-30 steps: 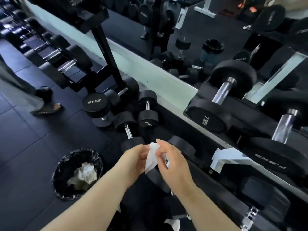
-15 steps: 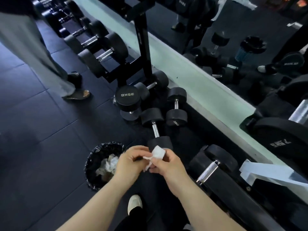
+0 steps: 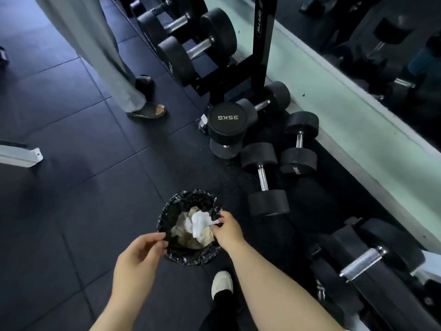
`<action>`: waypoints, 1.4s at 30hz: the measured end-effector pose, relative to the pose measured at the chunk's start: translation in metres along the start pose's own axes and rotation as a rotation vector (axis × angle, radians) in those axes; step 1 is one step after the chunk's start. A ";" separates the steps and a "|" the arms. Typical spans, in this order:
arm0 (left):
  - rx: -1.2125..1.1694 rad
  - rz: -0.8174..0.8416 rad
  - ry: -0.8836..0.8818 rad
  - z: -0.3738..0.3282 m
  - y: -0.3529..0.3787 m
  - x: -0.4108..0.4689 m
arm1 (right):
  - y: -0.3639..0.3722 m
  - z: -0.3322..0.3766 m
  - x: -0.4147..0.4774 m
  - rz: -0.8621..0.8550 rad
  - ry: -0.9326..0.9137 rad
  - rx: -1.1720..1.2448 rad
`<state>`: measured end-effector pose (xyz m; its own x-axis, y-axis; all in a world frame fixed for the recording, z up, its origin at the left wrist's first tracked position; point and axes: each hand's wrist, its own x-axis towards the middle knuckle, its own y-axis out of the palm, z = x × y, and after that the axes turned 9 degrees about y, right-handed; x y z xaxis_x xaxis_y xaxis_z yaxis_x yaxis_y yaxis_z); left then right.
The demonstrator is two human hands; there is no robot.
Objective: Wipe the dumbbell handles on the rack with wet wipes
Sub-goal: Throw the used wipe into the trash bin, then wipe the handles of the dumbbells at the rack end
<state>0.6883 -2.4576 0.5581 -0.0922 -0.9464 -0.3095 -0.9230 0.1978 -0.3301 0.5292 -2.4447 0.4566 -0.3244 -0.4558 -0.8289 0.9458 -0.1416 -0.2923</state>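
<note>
Left hand, lower centre-left, and right hand, centre: both bare, as are left forearm and right forearm down to the bottom edge. Lower centre: one off-white rounded-toe shoe, smooth upper in one tone. Below it a black fabric trouser leg reaching the bottom edge; cuff covers the shoe's opening

The left hand has let go; the right hand alone now pinches the wet wipe over the bin.
</note>
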 end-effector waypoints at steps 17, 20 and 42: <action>0.232 1.002 0.388 -0.104 0.231 -0.141 | -0.219 -0.233 -0.196 -0.716 0.165 0.834; 0.334 1.297 0.503 -0.108 0.276 -0.236 | -0.226 -0.329 -0.272 -0.912 0.234 1.106; 0.591 2.111 0.812 0.069 0.375 -0.895 | -0.102 -0.872 -0.689 -1.656 0.474 1.681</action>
<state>0.4506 -1.5186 0.6500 -0.6326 0.7470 -0.2044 0.7644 0.5598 -0.3198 0.6428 -1.3502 0.6417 -0.2596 0.8340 -0.4869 -0.8618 -0.4276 -0.2729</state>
